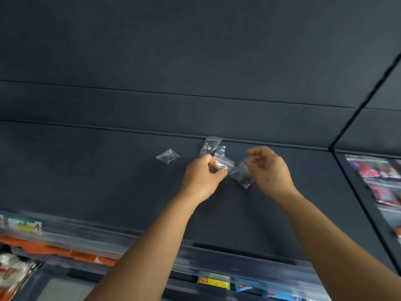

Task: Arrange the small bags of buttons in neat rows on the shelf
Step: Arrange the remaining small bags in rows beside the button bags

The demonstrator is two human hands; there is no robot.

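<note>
Risk of slippery clear plastic button bags (223, 162) sliding from the pinching left hand (200, 178) while the right hand (270, 168), just beside it, pinches another clear bag (243, 174) over the dark shelf (108, 170).

The bags (221, 164) I pinch in my left hand (200, 178) are clear, glossy, crinkled plastic; same for the bag (243, 173) in my right hand (270, 170). The shelf (108, 170) looks matt, dark and smooth. Its front strip (217, 259) is shiny clear plastic.

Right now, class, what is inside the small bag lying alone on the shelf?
The lone bag is clear plastic; small dark and reddish pieces show inside. Blur hides their count and shape. It lies apart from both hands.
</note>
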